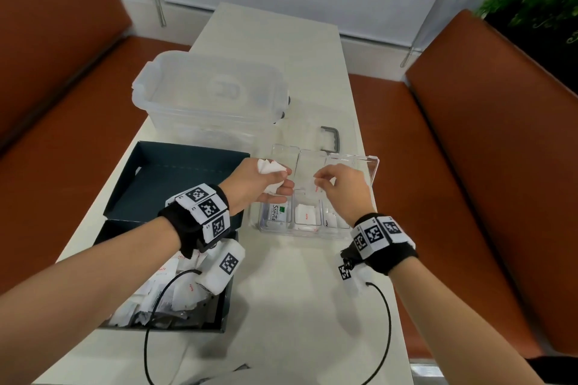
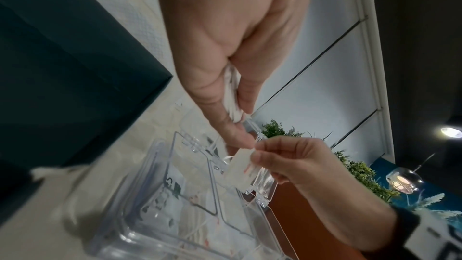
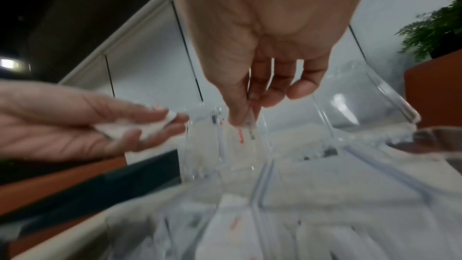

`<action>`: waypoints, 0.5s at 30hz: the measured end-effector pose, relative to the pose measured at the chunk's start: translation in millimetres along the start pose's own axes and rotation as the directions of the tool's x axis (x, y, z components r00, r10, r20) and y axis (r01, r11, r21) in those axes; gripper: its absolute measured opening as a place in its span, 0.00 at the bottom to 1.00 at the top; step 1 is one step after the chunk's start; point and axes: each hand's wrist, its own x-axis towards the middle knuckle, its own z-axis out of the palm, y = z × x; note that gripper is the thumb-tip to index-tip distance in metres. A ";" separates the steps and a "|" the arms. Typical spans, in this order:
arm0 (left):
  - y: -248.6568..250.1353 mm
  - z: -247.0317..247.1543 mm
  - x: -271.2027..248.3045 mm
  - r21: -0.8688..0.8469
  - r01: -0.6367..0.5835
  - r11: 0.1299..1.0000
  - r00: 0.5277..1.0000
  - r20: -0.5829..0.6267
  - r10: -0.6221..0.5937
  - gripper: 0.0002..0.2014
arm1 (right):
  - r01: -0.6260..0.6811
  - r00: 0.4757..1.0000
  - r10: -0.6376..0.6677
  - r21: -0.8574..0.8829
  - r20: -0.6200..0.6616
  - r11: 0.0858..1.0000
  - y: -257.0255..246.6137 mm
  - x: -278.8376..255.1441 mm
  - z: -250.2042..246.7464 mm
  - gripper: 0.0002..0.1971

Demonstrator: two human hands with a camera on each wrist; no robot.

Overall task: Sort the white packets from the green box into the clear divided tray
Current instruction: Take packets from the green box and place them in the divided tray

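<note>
Nearest, green box (image 1: pixel 162 319) heaped with white packets (image 1: pixel 184 291). Beyond, clear divided tray (image 1: pixel 372 172), lid up. Right hand (image 1: pixel 344 187) pinching one packet (image 1: pixel 317 187) over middle compartment; left hand (image 1: pixel 256 184) clamped on bunch of packets (image 1: pixel 270 167). Risk: loose pinch, drop into wrong compartment; crowded bunch spilling onto table (image 1: pixel 297 306).

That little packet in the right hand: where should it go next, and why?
Probably straight down into the middle compartment of the clear tray. The right hand pinches the packet above it, and its red print matches the packet lying there.
</note>
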 end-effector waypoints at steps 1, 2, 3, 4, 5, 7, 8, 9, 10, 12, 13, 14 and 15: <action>-0.6 -0.2 -0.1 -0.002 0.002 1.000 1.000 -0.002 -0.002 0.10 | 0.020 1.000 -0.020 -0.036 -0.007 0.999 2.0 -1.9 6.3 0.06; -1.4 -0.3 -0.2 0.000 0.005 1.000 1.000 -0.005 -0.005 0.10 | 0.039 0.999 -0.040 -0.069 -0.015 0.997 3.4 -3.1 11.9 0.06; -2.1 -0.2 -0.3 0.002 0.007 1.000 1.000 -0.005 -0.007 0.10 | 0.057 0.998 -0.059 -0.103 -0.023 0.993 4.6 -3.7 16.8 0.07; -2.7 -0.1 -0.5 0.003 0.008 1.000 1.000 -0.003 -0.008 0.09 | 0.073 0.997 -0.077 -0.134 -0.031 0.988 5.5 -4.0 21.1 0.07; -3.2 0.4 -0.6 -0.001 0.009 1.000 1.000 0.000 -0.009 0.09 | 0.089 0.995 -0.096 -0.163 -0.038 0.983 6.5 -3.9 24.9 0.07; -4.1 1.2 -0.8 -0.019 0.010 1.000 1.000 0.009 -0.009 0.08 | 0.111 0.991 -0.124 -0.209 -0.049 0.972 8.2 -3.7 31.3 0.08; -4.6 1.6 -1.0 -0.025 0.009 1.000 1.000 0.013 -0.009 0.08 | 0.115 0.990 -0.129 -0.221 -0.053 0.969 9.2 -3.9 34.0 0.07; -4.7 1.9 -1.0 -0.027 0.008 1.000 1.000 0.016 -0.007 0.08 | 0.114 0.990 -0.129 -0.224 -0.056 0.968 10.5 -3.8 36.2 0.07; -4.9 1.8 -0.9 -0.027 0.007 1.000 1.000 0.018 -0.007 0.08 | 0.108 0.991 -0.123 -0.218 -0.057 0.970 11.5 -3.9 38.1 0.07; -5.1 2.0 -0.9 -0.026 0.007 1.000 1.000 0.019 -0.006 0.08 | 0.095 0.993 -0.109 -0.209 -0.055 0.973 13.7 -4.3 40.9 0.06; -5.1 2.0 -1.0 -0.026 0.008 1.000 1.000 0.019 -0.007 0.08 | 0.096 0.993 -0.110 -0.223 -0.052 0.970 14.8 -4.4 41.8 0.06; -5.1 2.1 -1.1 -0.026 0.008 1.000 1.000 0.019 -0.008 0.09 | 0.102 0.992 -0.117 -0.251 -0.045 0.963 15.5 -4.3 42.6 0.06; -4.9 2.0 -1.5 -0.027 0.008 1.000 1.000 0.020 -0.008 0.08 | 0.111 0.991 -0.126 -0.282 -0.036 0.953 16.1 -4.3 43.1 0.06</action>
